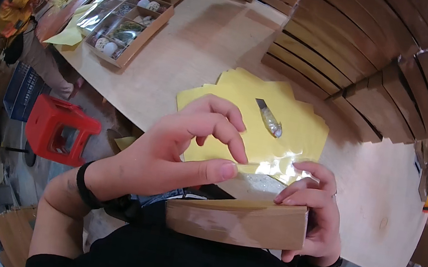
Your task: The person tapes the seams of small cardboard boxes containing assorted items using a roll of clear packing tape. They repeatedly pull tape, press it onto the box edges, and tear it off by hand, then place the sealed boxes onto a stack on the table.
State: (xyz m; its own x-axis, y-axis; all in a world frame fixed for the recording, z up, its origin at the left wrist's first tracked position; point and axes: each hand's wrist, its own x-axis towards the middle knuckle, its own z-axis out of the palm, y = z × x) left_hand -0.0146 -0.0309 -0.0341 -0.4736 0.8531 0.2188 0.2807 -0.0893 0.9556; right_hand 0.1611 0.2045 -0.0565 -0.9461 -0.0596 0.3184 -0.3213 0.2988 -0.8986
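Note:
A shallow brown cardboard box (235, 221) is tilted up close against my body, one long side facing me. My right hand (318, 209) grips its right end, fingers over the top edge and thumb below. Above the box's left part hovers my left hand (190, 141), fingers curved and apart from the thumb, holding nothing. Just beyond both hands, yellow sheets (215, 96) lie fanned out in a pile on the table. On them rests a utility knife (269, 120) with its blade pointing away to the left. What the box contains is hidden from me.
Stacked brown boxes (328, 39) rise at the far right of the wooden table (203, 34). A divided box (126, 32) with white balls and other small items sits at the far left. A red stool (57, 129) stands on the floor, left. Another person (17, 13) is beyond it.

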